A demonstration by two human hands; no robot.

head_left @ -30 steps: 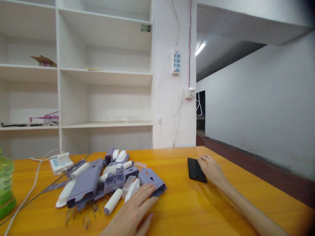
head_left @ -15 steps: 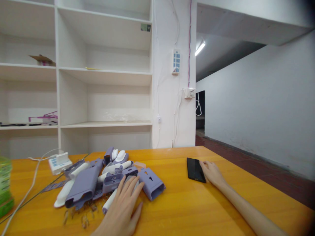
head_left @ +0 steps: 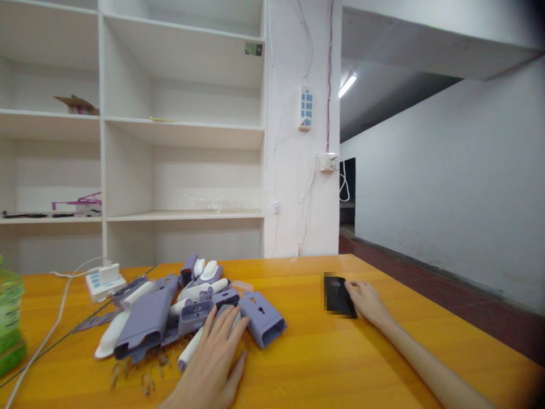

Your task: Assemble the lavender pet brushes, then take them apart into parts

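Observation:
A heap of lilac and white plastic parts [head_left: 183, 315] lies on the orange table [head_left: 323, 352]. My left hand [head_left: 210, 363] rests flat at the heap's near edge, fingers spread over a white rounded piece [head_left: 227, 324] and beside a white cylinder [head_left: 189, 349]; a lilac housing [head_left: 261, 318] lies just to its right. My right hand [head_left: 368, 301] lies further right on the table, fingertips touching the right edge of a black phone [head_left: 338, 295]. Neither hand grips anything.
A white power strip [head_left: 104, 279] with a cable [head_left: 51, 329] sits at the back left. At the left edge stands a green bottle [head_left: 8, 324]. White shelves [head_left: 179, 130] rise behind the table. A dark floor [head_left: 447, 289] runs to the right.
My left hand slid left from the lilac housing onto the white pieces. My right hand pulled back slightly, off the phone's top to its right edge.

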